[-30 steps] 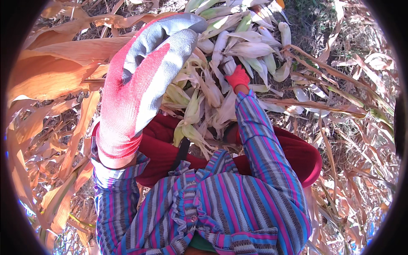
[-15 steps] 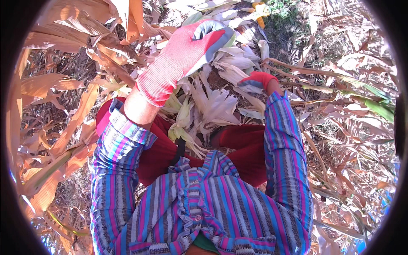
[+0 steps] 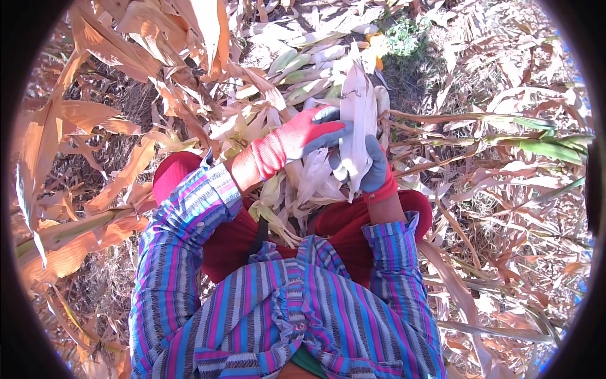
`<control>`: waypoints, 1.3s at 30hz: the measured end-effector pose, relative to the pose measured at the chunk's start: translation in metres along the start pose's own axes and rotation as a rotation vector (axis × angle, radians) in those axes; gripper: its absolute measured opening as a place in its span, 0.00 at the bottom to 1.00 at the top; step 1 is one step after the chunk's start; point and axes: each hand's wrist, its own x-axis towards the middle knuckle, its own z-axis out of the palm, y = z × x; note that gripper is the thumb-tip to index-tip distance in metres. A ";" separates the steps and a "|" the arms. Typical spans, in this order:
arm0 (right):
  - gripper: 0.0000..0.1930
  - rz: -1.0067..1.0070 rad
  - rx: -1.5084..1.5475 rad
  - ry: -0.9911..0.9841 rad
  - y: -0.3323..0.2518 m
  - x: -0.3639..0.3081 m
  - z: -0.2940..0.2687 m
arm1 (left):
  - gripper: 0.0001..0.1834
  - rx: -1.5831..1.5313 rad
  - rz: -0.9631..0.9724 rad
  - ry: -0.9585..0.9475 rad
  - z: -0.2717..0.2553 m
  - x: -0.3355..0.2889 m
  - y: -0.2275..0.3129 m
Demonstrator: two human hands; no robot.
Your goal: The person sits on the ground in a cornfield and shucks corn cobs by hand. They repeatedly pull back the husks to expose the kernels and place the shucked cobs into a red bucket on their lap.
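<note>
An ear of corn [image 3: 358, 114] in a pale dry husk stands tilted up in front of me, its pointed tip away from me. My right hand [image 3: 377, 174], in a red and grey glove, is closed around its lower end. From the left, my left hand [image 3: 303, 134], gloved the same way, grips the ear's side, with thumb and fingers at the husk's edge. The kernels are hidden by the husk. Loose peeled husks [image 3: 315, 180] lie below the hands, between my knees.
Several ears in husks [image 3: 309, 63] lie in a pile ahead, with a bare yellow ear [image 3: 378, 62] at its right. Tall dry corn leaves [image 3: 126, 57] crowd the left. A stalk [image 3: 467, 118] with a greenish end stretches across the right, over dry litter.
My right hand has come up and now holds a husked-over ear upright. My left hand has moved down and right to meet it from the far side of the husks.
</note>
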 end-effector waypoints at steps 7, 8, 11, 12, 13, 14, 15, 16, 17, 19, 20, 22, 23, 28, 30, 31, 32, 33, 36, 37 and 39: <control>0.24 0.031 -0.244 0.052 0.012 0.015 -0.018 | 0.16 -0.285 -0.141 0.163 -0.003 0.006 -0.023; 0.24 -0.001 -0.400 0.146 0.018 0.014 -0.029 | 0.16 -0.349 -0.094 0.318 0.002 0.018 -0.035; 0.21 -0.056 -0.714 0.263 0.003 0.018 0.018 | 0.15 -0.309 -0.126 0.363 -0.010 0.026 -0.040; 0.21 -0.117 -0.864 0.238 0.003 0.018 0.019 | 0.16 -0.277 -0.110 0.404 -0.013 0.027 -0.043; 0.20 -0.140 -0.882 0.266 0.008 0.016 0.008 | 0.16 -0.243 -0.089 0.432 -0.011 0.029 -0.042; 0.19 -0.163 -0.900 0.295 0.012 0.014 -0.004 | 0.17 -0.121 -0.012 0.469 -0.009 0.030 -0.041; 0.19 -0.103 -0.708 0.319 0.012 0.022 -0.005 | 0.17 0.003 0.061 0.514 -0.008 0.030 -0.041; 0.18 -0.043 -0.516 0.339 0.012 0.027 -0.004 | 0.18 0.127 0.134 0.558 -0.006 0.029 -0.041; 0.17 -0.115 -0.479 0.412 0.016 0.031 -0.001 | 0.18 0.022 0.125 0.576 -0.005 0.028 -0.040; 0.16 -0.258 -0.403 0.566 0.017 0.035 0.016 | 0.18 -0.193 0.105 0.601 0.001 0.027 -0.040; 0.15 -0.269 -0.325 0.595 0.017 0.036 0.013 | 0.18 -0.301 0.095 0.614 0.003 0.026 -0.040; 0.15 -0.289 -0.164 0.655 0.015 0.041 -0.003 | 0.15 -0.308 0.046 0.620 -0.005 0.025 -0.039; 0.16 -0.299 -0.059 0.587 0.016 0.045 -0.007 | 0.16 -0.411 0.047 0.627 -0.016 0.026 -0.048; 0.18 -0.362 -0.040 0.421 0.001 0.037 0.031 | 0.17 -0.783 0.111 0.700 -0.046 0.037 -0.047; 0.17 -0.395 -0.142 0.440 0.010 0.039 0.026 | 0.16 -0.740 0.021 0.738 -0.043 0.035 -0.049; 0.17 -0.419 -0.177 0.440 0.014 0.040 0.017 | 0.15 -0.717 -0.033 0.737 -0.035 0.038 -0.045; 0.18 -0.440 -0.214 0.438 0.018 0.042 0.008 | 0.15 -0.691 -0.051 0.713 -0.028 0.039 -0.040; 0.17 -0.450 -0.267 0.450 0.019 0.041 0.003 | 0.15 -0.661 -0.069 0.680 -0.020 0.039 -0.031; 0.14 -0.568 -0.611 0.533 0.040 0.044 -0.010 | 0.11 -0.794 -0.109 0.699 -0.023 0.041 -0.044; 0.14 -0.649 -0.816 0.544 0.047 0.045 -0.007 | 0.11 -0.852 -0.099 0.689 -0.021 0.041 -0.045; 0.11 -0.598 -0.746 0.433 0.045 0.048 0.026 | 0.09 -0.921 0.020 0.580 -0.043 0.040 -0.078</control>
